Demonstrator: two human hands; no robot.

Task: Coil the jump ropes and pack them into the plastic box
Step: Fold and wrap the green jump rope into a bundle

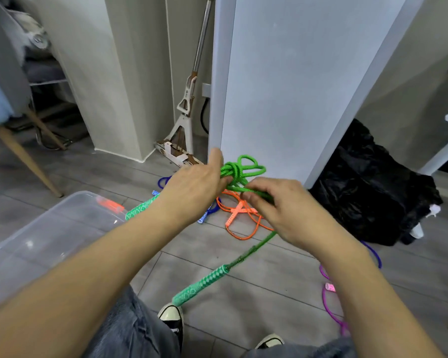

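Observation:
My left hand (195, 183) grips a bundle of green jump rope loops (239, 168) held up in the air. My right hand (277, 205) pinches a strand of the same green rope just right of the bundle. One green handle (201, 286) dangles below my right hand on a length of rope; the other green handle (139, 210) sticks out under my left wrist. A clear plastic box (44, 236) stands at the left, with an orange handle (111, 204) showing through its far wall. An orange rope (239, 215) and a blue rope (163, 181) lie on the floor beyond my hands.
A purple rope (331, 303) lies on the floor at the right beside another blue rope (373, 253). A black bag (367, 187) sits behind it against a white panel (282, 86). A mop (184, 120) leans in the corner. A chair leg (23, 161) stands at the left.

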